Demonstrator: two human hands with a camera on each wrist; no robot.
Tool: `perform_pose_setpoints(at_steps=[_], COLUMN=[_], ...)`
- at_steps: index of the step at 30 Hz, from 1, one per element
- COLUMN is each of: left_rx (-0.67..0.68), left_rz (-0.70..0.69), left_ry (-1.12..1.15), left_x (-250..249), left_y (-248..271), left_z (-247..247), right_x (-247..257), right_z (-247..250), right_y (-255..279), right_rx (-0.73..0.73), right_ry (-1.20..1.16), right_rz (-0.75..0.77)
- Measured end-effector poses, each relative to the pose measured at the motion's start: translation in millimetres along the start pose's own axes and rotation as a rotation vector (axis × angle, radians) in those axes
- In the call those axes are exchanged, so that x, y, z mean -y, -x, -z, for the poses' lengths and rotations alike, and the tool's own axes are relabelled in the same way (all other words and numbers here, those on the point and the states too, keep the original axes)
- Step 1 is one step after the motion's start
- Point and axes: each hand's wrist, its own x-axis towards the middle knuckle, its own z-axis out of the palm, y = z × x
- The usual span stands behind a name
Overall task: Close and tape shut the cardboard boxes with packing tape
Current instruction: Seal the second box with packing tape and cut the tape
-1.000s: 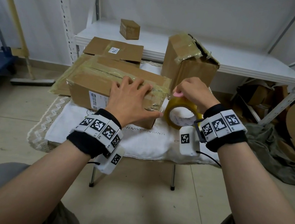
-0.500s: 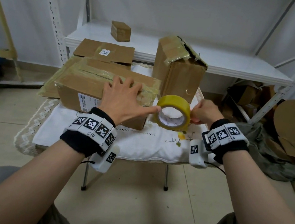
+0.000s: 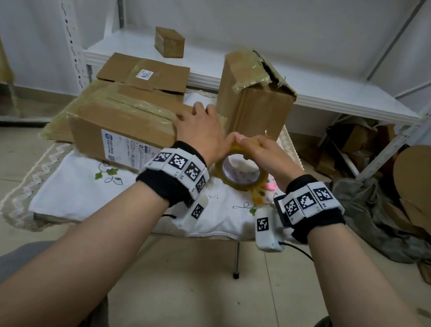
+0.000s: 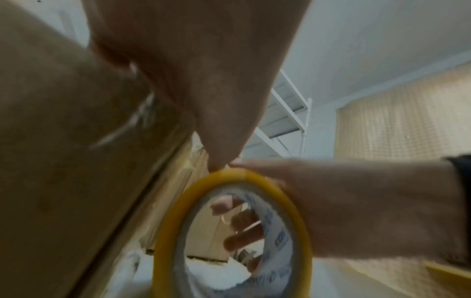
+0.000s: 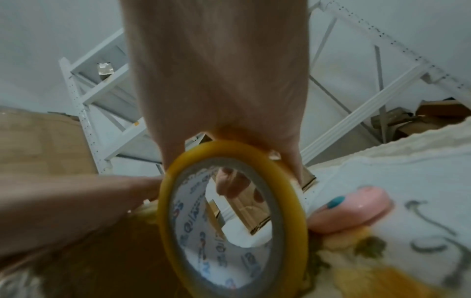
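Gripping noted: tape roll [image 3: 241,171] pinched at top rim by right hand [image 3: 264,153], upright on tablecloth [image 3: 99,197], just right of flat box [image 3: 126,120]. Left hand [image 3: 199,130] laid flat on box top, fingers straight, thumb touching roll. Tape end best found by thumbnail, pulled along seam w/ box pinned. Tall box [image 3: 253,99] close behind; 1 pink object [image 5: 349,207] beside roll. Free room toward table front edge.

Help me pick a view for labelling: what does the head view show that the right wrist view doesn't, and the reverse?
Head only: the left hand flat on the taped box and the tall box behind.
Right wrist only: printing inside the tape roll core and fingers seen through its hole.
Both: the right hand gripping the roll's top, and the white embroidered cloth.
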Motion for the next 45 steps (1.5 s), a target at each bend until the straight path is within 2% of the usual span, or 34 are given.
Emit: perform_pose_setpoints(at_steps=[8,15,22,27,33,36,40,42,45], left_rx=[-0.102,-0.109,-0.112,-0.099,-0.121,-0.112,-0.013,0.032,0.081], left_rz=[-0.010,-0.012,-0.023,-0.035,-0.038,-0.039,-0.058,-0.091,-0.110], left_ry=[-0.105,-0.114,-0.105,-0.077,-0.079,-0.071,-0.018,0.023,0.196], left_x=[-4,-1,-1,3,0,-2,8,17,32], left_y=[0,-2,0,1,3,5,4,3,4], left_z=[-18,-22,-23,-18,-22,-22,-11,-5,9], right_x=[5,7,3,10,20,22,19,13,10], right_z=[8,13,24,38,37,27,7,0,-9], right_y=[0,2,6,8,11,9,1,-11,-20], right_rx=[0.044,0.046,0.053,-0.004,-0.179,-0.219,-0.246,-0.236,-0.159], right_ry=[-0.020,-0.040,-0.155,-0.282,-0.287,-0.212,0.025,0.218,0.336], right_rz=[-0.069,-0.134,-0.148,-0.121,-0.131,-0.052,0.072,0.068,0.012])
